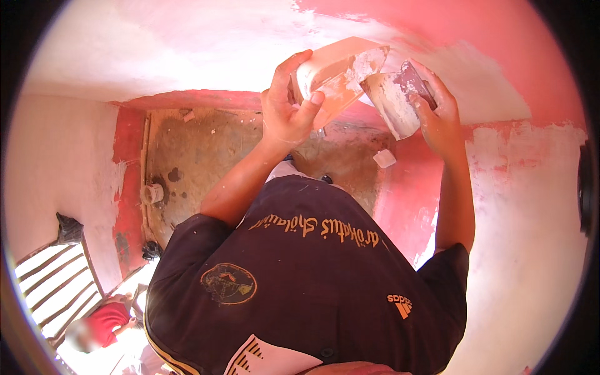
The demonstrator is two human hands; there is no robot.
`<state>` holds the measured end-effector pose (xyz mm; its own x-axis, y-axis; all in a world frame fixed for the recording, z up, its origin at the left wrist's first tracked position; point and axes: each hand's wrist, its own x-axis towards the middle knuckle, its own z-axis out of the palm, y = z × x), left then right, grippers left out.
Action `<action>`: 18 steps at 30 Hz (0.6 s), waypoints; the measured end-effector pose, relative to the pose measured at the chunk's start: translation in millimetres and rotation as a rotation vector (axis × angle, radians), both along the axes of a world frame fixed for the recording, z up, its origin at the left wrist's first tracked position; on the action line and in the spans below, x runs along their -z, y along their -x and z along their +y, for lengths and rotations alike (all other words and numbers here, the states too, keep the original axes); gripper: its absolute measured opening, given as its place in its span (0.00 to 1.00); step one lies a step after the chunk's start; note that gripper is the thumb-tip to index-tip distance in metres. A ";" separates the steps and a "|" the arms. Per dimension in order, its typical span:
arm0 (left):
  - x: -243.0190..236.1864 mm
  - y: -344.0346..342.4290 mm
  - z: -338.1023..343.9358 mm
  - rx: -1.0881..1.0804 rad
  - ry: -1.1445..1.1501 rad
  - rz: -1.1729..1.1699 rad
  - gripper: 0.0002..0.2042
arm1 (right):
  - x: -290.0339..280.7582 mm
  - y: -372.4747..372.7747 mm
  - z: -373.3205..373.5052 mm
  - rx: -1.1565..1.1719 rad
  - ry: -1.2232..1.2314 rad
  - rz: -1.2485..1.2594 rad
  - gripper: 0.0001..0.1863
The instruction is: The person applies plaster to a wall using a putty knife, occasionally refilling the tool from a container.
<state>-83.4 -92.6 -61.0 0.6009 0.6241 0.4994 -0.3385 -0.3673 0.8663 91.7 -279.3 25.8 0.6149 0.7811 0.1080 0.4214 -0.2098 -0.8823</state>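
Note:
Up near the pale wall, my left hand (290,106) is closed round a pale orange rectangular plastic piece (331,72) smeared with white paste. To its right, my right hand (437,109) grips a wide, flat scraper (394,103), its blade coated in whitish paste. The scraper's left edge is beside the plastic piece; whether they touch I cannot tell. Both forearms reach up from my dark shirt.
Pink-and-white patchy walls (512,187) surround a stained floor (187,150). A small bucket (152,194) stands on the left, a pale square object (384,158) lies right. At lower left are a barred opening (59,281), dark plastic (69,230) and a person in red (106,325).

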 end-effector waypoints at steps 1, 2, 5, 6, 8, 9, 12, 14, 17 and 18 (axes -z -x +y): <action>-3.0 -6.2 -5.2 -0.010 0.025 -0.073 0.25 | 4.3 -3.8 -3.6 0.002 -0.005 0.000 0.28; -4.4 -10.4 -13.5 -0.014 0.033 -0.110 0.25 | 8.6 -7.4 -7.5 -0.003 -0.001 0.014 0.28; -9.0 -11.0 -16.2 -0.040 0.050 -0.051 0.24 | 13.9 -11.9 -21.0 -0.015 -0.023 0.055 0.28; -10.9 -13.7 -24.7 -0.047 0.047 -0.018 0.24 | 14.2 -12.3 -24.7 -0.023 -0.044 0.081 0.28; -23.8 -15.6 -36.0 -0.094 0.071 -0.027 0.22 | 11.2 -11.1 -32.9 -0.014 -0.033 0.093 0.28; -27.7 -18.0 -45.6 -0.110 0.077 -0.029 0.22 | 10.0 -10.4 -36.4 -0.005 -0.019 0.104 0.28; -36.3 -20.1 -44.2 -0.077 0.158 0.024 0.22 | 11.7 -6.4 -30.3 0.012 -0.040 0.126 0.29; -36.8 -24.6 -46.0 -0.092 0.183 -0.033 0.22 | 15.1 -6.8 -30.5 0.013 -0.077 0.154 0.28; -34.3 -29.3 -54.7 -0.106 0.233 -0.102 0.22 | 18.5 -6.7 -40.7 0.009 -0.106 0.236 0.28; -33.4 -30.9 -59.2 -0.112 0.232 -0.105 0.22 | 19.5 -7.0 -44.9 0.009 -0.099 0.291 0.28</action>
<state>-52.4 -151.8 -27.6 0.4741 0.7887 0.3912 -0.3991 -0.2035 0.8940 98.7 -324.2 6.3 0.6382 0.7699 0.0021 0.1468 -0.1190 -0.9820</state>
